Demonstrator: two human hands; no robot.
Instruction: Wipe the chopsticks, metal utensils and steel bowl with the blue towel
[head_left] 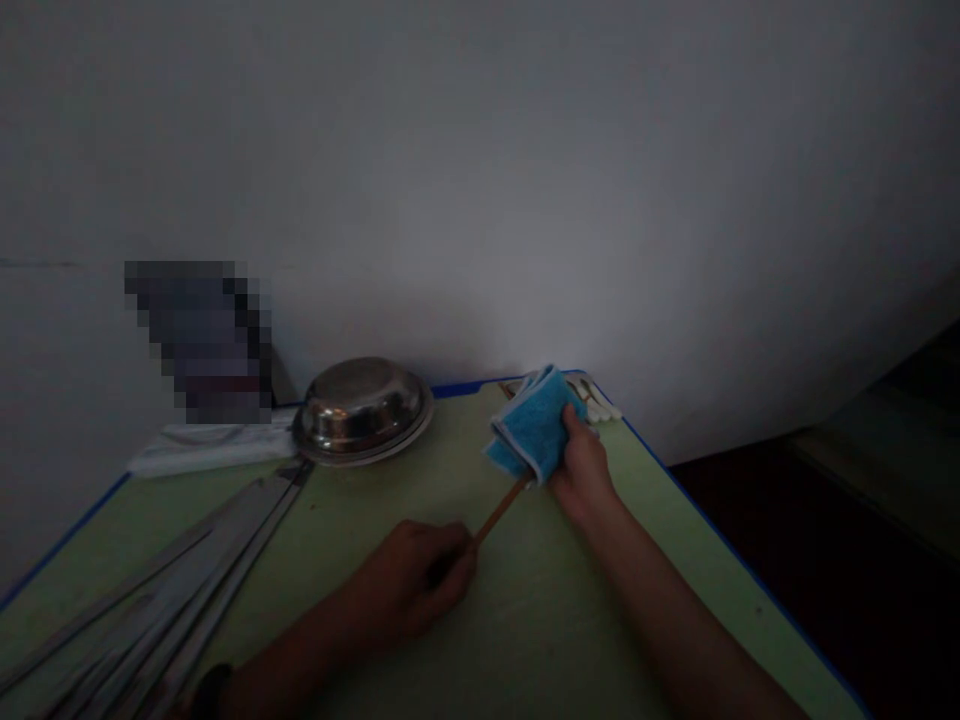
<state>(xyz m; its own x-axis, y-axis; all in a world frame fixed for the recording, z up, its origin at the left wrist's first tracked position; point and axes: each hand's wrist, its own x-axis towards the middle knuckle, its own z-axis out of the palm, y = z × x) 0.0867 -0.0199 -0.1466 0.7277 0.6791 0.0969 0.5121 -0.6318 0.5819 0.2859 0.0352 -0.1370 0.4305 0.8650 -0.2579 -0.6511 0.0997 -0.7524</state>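
2 hands: both at work, right of the steel bowl (364, 405), and both closed on something.
Left hand (442, 575): fingers curled round the near end of the wooden stick (501, 510), looks like a steadying grip, leaving the far end for the cloth.
Right hand (589, 460): clasping the blue cloth (536, 420), thumb over the top; and the folds look like they give a padded, all-round hold on the stick's upper part.
Stick: slanting between the hands, nearer the wearer than the bowl, its far end hidden in the cloth.
Bowl: upside down, probably so the inside stays covered.
White tray (604, 408): right of the bowl, behind the cloth, with slim utensils, partly hidden.
Folded white cloth (217, 455): just left of the bowl, under a pixelated object (214, 345).
Writing: no brand or label readable; pixelation masks any on that object.
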